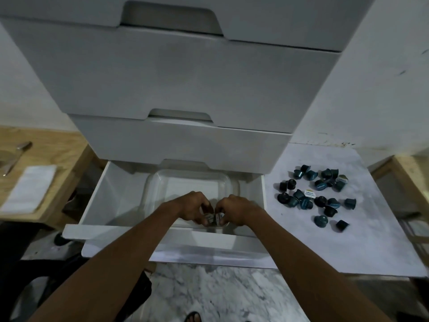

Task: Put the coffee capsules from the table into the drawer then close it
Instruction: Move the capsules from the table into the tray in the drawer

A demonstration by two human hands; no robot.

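The bottom drawer (97, 196) of a white unit is pulled out. Inside it stands a clear plastic container (185, 180). Both hands are down in the container's near end, side by side. My left hand (193, 206) and my right hand (234, 209) each have their fingers closed around coffee capsules (214, 217), whose foil lids show between the fingertips. On the white table (371, 240) to the right of the drawer lies a loose pile of several dark blue and black capsules (318, 196), some on their sides.
Two shut drawers (181, 140) stack above the open one. A wooden surface at the left holds a white cloth (30, 187) and a metal tool (16, 154). Marble floor (220, 296) lies below, with a foot at the bottom edge.
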